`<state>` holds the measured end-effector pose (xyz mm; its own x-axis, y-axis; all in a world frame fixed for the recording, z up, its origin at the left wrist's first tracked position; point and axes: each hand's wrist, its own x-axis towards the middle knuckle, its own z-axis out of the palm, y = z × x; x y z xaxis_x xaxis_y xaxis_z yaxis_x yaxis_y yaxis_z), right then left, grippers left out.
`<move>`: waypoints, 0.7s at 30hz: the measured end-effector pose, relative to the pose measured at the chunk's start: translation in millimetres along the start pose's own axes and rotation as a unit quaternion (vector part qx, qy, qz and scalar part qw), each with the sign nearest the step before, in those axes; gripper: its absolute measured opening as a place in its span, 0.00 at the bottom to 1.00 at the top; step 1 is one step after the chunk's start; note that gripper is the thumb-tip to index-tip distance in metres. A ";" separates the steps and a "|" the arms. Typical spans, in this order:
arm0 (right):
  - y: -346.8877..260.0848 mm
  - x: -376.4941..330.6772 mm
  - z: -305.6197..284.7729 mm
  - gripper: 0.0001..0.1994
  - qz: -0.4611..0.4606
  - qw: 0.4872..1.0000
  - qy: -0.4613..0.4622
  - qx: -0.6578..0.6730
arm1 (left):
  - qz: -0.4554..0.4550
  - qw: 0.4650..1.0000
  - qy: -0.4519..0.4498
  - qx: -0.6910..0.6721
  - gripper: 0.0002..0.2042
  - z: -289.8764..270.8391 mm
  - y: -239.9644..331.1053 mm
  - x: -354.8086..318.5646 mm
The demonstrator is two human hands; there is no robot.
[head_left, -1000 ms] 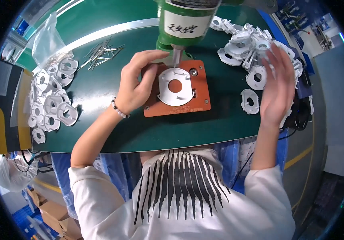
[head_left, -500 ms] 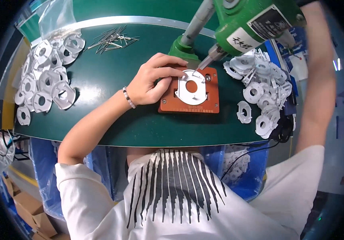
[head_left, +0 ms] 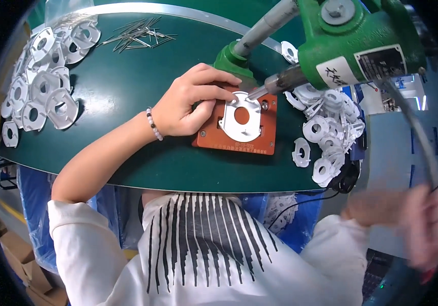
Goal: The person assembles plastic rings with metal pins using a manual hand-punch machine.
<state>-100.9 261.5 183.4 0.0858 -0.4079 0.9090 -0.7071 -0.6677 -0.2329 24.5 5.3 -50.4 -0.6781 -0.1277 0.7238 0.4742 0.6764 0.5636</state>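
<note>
At a dark green work table [head_left: 127, 92], a person's left hand [head_left: 191, 102] presses a flat white plastic ring-shaped plate [head_left: 241, 117] onto an orange rectangular fixture block [head_left: 219, 140], fingertips [head_left: 229, 97] spread along the plate's left edge. The steel nose [head_left: 275, 85] of a green press-type machine head [head_left: 354, 43] points down at the plate's upper right edge, just beside the fingers.

The right hand [head_left: 423, 224] is blurred at the lower right, off the table near a grey cable [head_left: 413, 127]; whether it grips anything cannot be told. Half a second ago that arm reached up along the right of the frame; now it has dropped low. The left hand stays on the plate as before.

A heap of matching white plates [head_left: 40, 92] lies at the table's left, another heap [head_left: 326, 132] sits right of the fixture, and thin metal pins [head_left: 137, 34] are scattered near the far edge.
</note>
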 end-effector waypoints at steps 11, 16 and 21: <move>18.3 -70.9 12.4 0.10 -0.003 0.957 -0.166 -0.239 | -0.005 1.000 0.016 -0.007 0.15 4.4 -4.2 -2.2; 102.7 20.3 -95.7 0.17 -0.008 0.969 0.012 -0.246 | 0.005 1.000 0.006 0.006 0.15 4.6 7.0 3.1; 199.3 19.1 -14.7 0.16 0.376 0.911 0.081 -0.149 | 0.009 1.000 0.000 -0.009 0.14 8.8 -4.4 1.5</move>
<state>-250.6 129.8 159.4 -0.5882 -0.5675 0.5761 -0.6847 -0.0295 -0.7282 16.4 8.5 -55.3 -0.6700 -0.1157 0.7333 0.4956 0.6657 0.5579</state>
